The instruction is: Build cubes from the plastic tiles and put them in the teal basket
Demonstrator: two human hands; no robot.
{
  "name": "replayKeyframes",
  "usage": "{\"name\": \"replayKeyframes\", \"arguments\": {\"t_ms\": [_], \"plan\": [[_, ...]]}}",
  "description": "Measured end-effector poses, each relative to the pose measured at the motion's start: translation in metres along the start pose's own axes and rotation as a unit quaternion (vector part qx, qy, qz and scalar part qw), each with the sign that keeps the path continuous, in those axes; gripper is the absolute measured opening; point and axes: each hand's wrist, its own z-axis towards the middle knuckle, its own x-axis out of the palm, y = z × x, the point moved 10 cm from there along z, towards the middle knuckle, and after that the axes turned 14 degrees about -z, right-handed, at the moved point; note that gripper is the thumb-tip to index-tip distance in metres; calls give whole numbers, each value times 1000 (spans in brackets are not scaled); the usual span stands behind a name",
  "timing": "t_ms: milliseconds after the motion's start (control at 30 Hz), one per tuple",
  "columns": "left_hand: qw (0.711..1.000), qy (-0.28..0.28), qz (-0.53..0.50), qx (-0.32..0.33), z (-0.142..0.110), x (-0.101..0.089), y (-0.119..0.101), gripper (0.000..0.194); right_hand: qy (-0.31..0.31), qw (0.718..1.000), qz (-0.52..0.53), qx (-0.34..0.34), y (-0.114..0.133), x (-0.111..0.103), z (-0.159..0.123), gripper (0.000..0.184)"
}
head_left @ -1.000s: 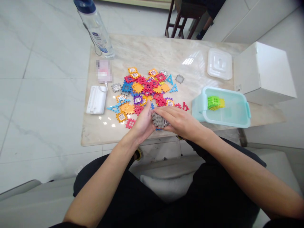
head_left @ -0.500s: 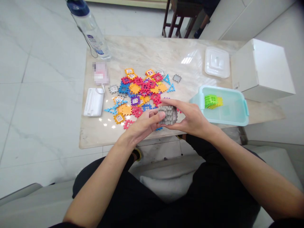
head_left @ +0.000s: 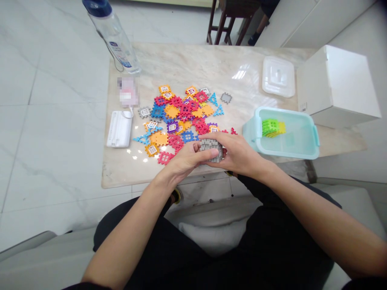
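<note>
Both hands, left (head_left: 187, 158) and right (head_left: 238, 155), clasp stacked grey tiles (head_left: 211, 150) between loose coloured tiles (head_left: 178, 114) and a teal tub (head_left: 290, 139).

Grey tile stack (head_left: 211, 150): matt moulded plastic, rough notched edges; loose tiles (head_left: 172, 112) same plastic, brighter colours. Tabletop (head_left: 193, 64) is polished marble, glossy. Tub (head_left: 298, 137) is smooth translucent teal plastic, box (head_left: 340, 86) matt white card.

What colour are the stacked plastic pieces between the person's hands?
The stacked plastic pieces are grey, shown best in the head view.
</note>
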Motion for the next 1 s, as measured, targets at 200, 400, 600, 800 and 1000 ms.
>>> {"name": "replayKeyframes", "arguments": {"t_ms": [200,400,600,800,1000], "plan": [[1000,1,1,2,-3,3,-2,52,1,1000,3,-6,2,-2,0,51],[1000,-17,10,16,-5,-1,-8,49,-2,1000,4,-16,2,1,0,58],[999,-18,50,5,-7,2,-13,51,-9,1000,-1,-22,3,-4,0,61],[998,-4,57,10,-5,0,-9,49,-8,999,7,-34,3,-4,-1,53],[999,13,40,33,-3,0,-8,46,4,999,-1,-41,3,-6,-1,61]]}}
